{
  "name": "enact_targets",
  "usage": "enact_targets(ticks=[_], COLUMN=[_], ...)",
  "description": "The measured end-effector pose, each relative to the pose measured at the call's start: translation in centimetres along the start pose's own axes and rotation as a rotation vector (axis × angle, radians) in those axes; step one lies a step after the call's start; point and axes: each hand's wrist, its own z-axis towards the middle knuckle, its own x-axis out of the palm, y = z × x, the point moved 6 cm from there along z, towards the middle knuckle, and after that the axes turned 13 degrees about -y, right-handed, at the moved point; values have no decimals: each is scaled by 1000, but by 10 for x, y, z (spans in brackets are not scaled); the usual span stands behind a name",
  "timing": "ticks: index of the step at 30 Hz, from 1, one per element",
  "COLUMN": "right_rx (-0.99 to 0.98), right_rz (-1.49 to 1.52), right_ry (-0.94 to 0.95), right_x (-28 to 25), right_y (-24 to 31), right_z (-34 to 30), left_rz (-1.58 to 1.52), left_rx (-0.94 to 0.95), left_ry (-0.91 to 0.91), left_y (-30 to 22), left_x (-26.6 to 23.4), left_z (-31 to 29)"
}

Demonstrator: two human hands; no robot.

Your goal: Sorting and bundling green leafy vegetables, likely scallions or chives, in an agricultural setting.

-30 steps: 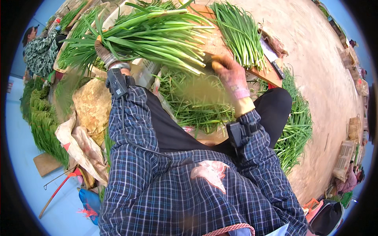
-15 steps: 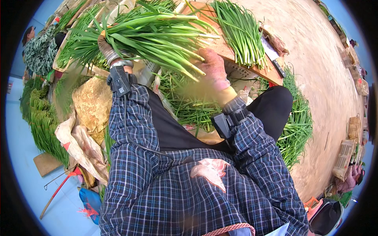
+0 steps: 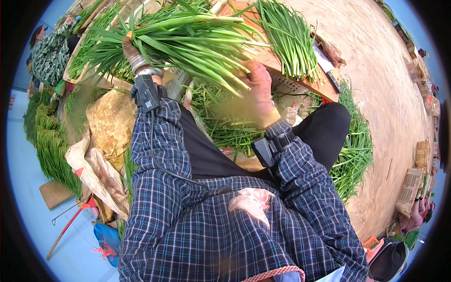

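My left hand (image 3: 135,55), in a brownish glove, is closed round the leafy part of a thick bunch of long green leafy stalks (image 3: 197,44). The bunch lies crosswise in the air, its pale stalk ends toward the right. At those ends my right hand (image 3: 258,83), in a stained pinkish glove, has its fingers folded in; whatever they pinch is hidden. A second bunch of green stalks (image 3: 289,42) rests on a wooden board (image 3: 322,87) at the right. Beside it lies a knife with a black handle (image 3: 334,82).
Loose green leaves (image 3: 225,124) fill the space between my legs, and more green stalks (image 3: 354,150) lie right of my knee. A crumpled sack (image 3: 101,174) and a sickle-like tool (image 3: 70,225) are at the left. A person in patterned clothing (image 3: 49,58) sits at far left.
The bunch and my left hand have shifted slightly to the right. My right hand has turned a little, its fingers more folded beside the stalk ends.
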Motion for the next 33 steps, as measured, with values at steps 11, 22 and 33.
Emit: enact_targets(ticks=[11,22,33], right_rx=[-273,594,473], right_rz=[-762,-170,161], right_ry=[188,214,-40], right_x=[-57,-25,16], right_y=[27,19,7], right_z=[4,9,19], left_rz=[-26,-133,-243], left_rx=[88,103,73], left_ry=[-21,139,191], left_y=[-21,-22,-15], left_x=[-20,3,17], left_z=[8,-17,-26])
